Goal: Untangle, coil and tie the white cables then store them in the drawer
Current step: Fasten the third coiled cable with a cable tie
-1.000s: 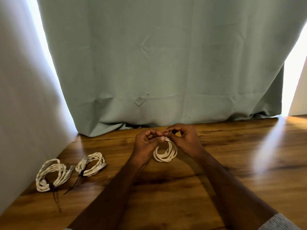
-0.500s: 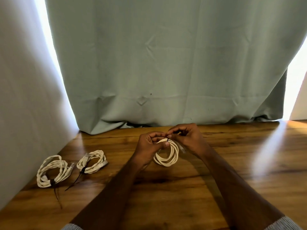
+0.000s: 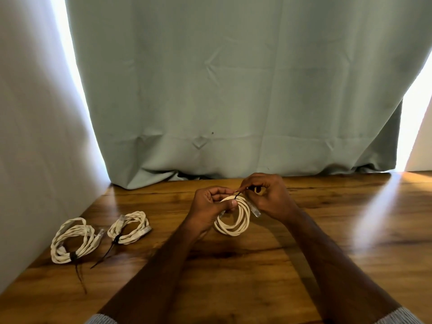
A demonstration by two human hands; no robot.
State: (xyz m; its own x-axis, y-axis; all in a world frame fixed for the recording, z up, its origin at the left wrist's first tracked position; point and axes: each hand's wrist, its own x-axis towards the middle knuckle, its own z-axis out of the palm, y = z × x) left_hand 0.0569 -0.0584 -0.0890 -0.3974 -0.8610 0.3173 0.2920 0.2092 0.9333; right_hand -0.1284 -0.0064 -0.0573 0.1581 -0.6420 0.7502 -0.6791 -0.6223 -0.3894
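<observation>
Item one: white cable coil (image 3: 233, 217), which we hold upright above the wooden tabletop (image 3: 268, 265), its ring facing us and its clear plug (image 3: 255, 209) hanging at the right edge. Our left hand (image 3: 210, 206) pinches the coil's top with curled fingers; our right hand (image 3: 268, 197) pinches what looks like a thin black tie (image 3: 237, 195).

Items two and three: tied coils (image 3: 72, 239) and (image 3: 129, 228), lying flat, far left, just beside each other.
</observation>
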